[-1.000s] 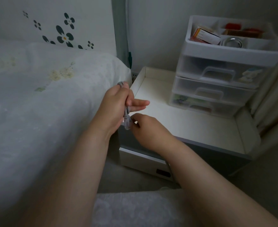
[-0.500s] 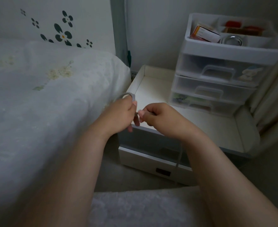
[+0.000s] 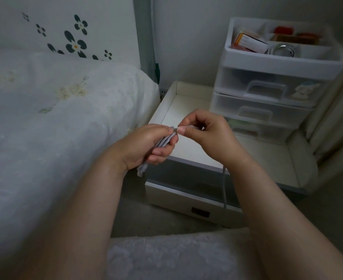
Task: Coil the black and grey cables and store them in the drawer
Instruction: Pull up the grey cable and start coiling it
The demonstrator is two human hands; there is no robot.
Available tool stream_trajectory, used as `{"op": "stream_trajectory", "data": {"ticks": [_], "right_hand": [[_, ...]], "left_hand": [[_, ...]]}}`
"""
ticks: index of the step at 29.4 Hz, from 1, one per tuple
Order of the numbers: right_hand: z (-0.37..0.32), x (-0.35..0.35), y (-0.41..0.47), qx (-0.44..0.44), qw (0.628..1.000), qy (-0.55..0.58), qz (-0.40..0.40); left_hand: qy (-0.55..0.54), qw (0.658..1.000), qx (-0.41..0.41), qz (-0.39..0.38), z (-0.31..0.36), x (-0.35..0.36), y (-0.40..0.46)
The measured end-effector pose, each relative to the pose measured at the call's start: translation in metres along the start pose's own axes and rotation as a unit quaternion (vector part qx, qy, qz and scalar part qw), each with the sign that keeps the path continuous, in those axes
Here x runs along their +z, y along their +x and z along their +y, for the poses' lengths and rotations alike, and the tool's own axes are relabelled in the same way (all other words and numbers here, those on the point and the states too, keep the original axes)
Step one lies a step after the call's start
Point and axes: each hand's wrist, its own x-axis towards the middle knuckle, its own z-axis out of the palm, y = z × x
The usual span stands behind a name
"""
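My left hand (image 3: 146, 146) grips a bundle of folded loops of the grey cable (image 3: 165, 140), whose lower end sticks out below the palm. My right hand (image 3: 205, 132) pinches the same cable right beside the bundle's top. A loose stretch of the cable hangs down under my right wrist, in front of the open drawer (image 3: 188, 201) of the bedside table. The drawer's inside is dark, and I cannot make out its contents. No black cable shows anywhere.
The white bedside table top (image 3: 257, 158) has raised edges. A plastic drawer organiser (image 3: 267, 93) stands at its back right, with boxes and a metal tin in its top tray. A bed with a white cover (image 3: 55, 128) fills the left. A curtain hangs at right.
My right hand rose from below the bundle to its top, bringing the cable over. The bundle in my left hand has more loops, and a loose end now hangs under my right wrist.
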Motion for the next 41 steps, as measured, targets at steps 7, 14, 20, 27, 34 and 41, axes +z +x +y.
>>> {"op": "stream_trajectory", "data": {"ticks": [7, 14, 20, 27, 34, 41], "right_hand": [[0.011, 0.008, 0.005, -0.052, 0.997, 0.051, 0.02], [0.016, 0.024, 0.007, -0.007, 0.997, -0.073, -0.013], [0.005, 0.044, 0.002, 0.05, 0.978, -0.172, -0.109], [-0.003, 0.048, -0.005, 0.102, 0.962, -0.144, -0.207], [-0.004, 0.051, -0.002, 0.065, 0.96, -0.191, -0.195], [0.001, 0.035, 0.003, 0.08, 0.975, -0.101, -0.179]], "left_hand": [[-0.145, 0.985, 0.082, -0.047, -0.002, 0.003, 0.002], [-0.29, 0.943, 0.164, 0.004, 0.004, 0.007, -0.002], [-0.319, 0.921, 0.207, 0.081, 0.007, 0.008, 0.0], [-0.147, 0.942, 0.203, 0.224, 0.008, -0.003, -0.001], [0.162, 0.927, 0.104, 0.322, 0.005, 0.008, 0.01], [0.476, 0.82, 0.035, 0.316, -0.008, 0.001, 0.014]]}}
